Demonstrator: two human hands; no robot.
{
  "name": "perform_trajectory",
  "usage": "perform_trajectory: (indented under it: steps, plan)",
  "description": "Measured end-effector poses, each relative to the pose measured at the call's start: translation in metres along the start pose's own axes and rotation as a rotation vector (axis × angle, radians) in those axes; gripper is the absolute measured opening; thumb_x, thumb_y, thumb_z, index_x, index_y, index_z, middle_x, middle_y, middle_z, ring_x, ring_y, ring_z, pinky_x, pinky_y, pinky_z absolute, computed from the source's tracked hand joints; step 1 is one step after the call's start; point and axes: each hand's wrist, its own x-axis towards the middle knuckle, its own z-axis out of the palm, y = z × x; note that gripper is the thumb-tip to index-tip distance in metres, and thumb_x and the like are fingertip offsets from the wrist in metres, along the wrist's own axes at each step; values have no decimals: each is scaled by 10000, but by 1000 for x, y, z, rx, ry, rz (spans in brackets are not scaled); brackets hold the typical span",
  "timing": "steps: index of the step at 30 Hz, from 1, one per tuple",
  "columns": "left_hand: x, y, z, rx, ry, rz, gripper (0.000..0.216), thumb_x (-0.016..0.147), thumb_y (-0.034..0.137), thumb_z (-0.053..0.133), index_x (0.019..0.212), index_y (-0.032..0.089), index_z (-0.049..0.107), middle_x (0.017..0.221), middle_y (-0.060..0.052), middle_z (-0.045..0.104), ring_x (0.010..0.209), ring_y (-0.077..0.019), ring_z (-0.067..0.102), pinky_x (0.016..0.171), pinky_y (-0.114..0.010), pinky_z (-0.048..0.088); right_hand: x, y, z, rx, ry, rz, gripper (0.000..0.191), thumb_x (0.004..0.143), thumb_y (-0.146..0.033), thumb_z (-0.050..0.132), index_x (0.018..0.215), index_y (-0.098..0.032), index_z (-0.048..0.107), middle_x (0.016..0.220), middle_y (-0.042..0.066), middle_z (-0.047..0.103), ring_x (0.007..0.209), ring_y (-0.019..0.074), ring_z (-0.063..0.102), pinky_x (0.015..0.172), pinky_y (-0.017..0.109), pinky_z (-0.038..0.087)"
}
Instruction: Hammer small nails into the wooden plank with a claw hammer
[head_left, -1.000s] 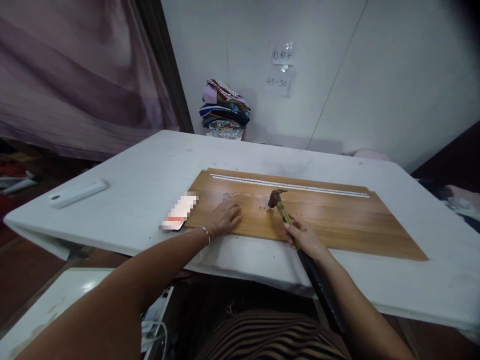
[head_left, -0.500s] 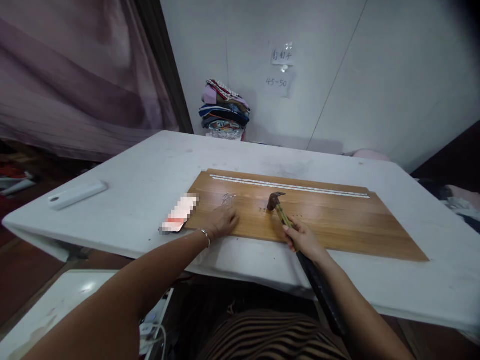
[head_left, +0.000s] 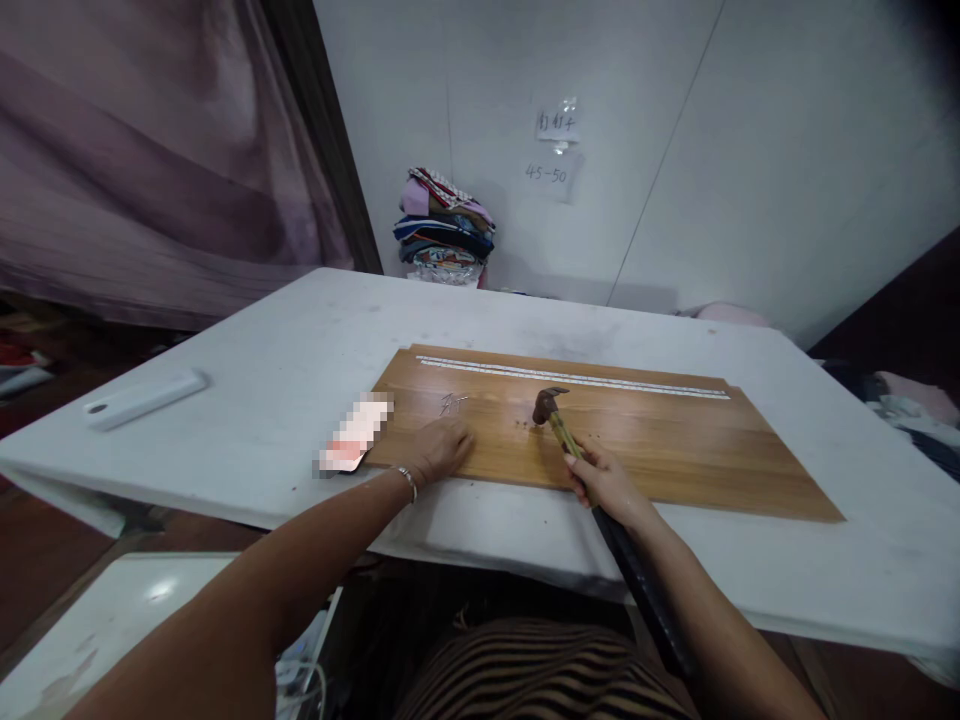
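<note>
A brown wooden board point(head_left: 697, 455) lies flat on the table. My right hand point(head_left: 606, 482) is wrapped round the handle of a claw hammer point(head_left: 559, 428); its rusty head is low over the middle of the board, and contact cannot be told. Several small dark spots point(head_left: 523, 424) mark the wood just left of the head. On the board's left part, my left hand point(head_left: 444, 447) rests with its fingers curled; whatever they may hold is hidden. Just beyond those fingers lies a small loose pile of nails point(head_left: 454, 404).
A blurred-out phone point(head_left: 358, 432) lies by the board's left end. Two white marked strips point(head_left: 577, 379) run along the board's far side. A white long object point(head_left: 146, 398) is at the left of the white table point(head_left: 277, 350). Folded clothes point(head_left: 446, 235) are stacked by the wall.
The view has shifted slightly. My left hand has drawn a little back from the nails, which show more fully now. The hammer has stayed in nearly the same place over the board.
</note>
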Motion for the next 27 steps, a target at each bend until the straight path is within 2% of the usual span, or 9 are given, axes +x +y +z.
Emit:
perform_trajectory:
  steps: [10, 19, 27]
  plan:
    - [-1, -2, 3, 18, -49, -67, 478, 1035, 417, 373, 749, 180, 672, 777, -90, 682, 753, -217, 609, 734, -344, 434, 1, 6, 3, 29, -7, 15, 739, 763, -464, 699, 1406, -145, 522, 542, -86, 487, 402, 105, 406, 358, 222, 340]
    - [-2, -1, 2, 40, -33, -94, 591, 1045, 483, 297, 722, 179, 687, 752, -99, 696, 716, -215, 611, 715, -341, 436, -1, 2, -1, 21, 8, 7, 696, 771, -450, 698, 1393, -170, 554, 540, -85, 488, 389, 97, 399, 365, 222, 345]
    - [-3, -7, 9, 22, 8, -112, 566, 1044, 474, 300, 740, 190, 684, 752, -101, 683, 740, -223, 618, 733, -348, 465, 1, 1, 0, 15, 3, -3, 638, 775, -436, 686, 1350, -181, 578, 562, -80, 498, 401, 102, 419, 365, 226, 354]
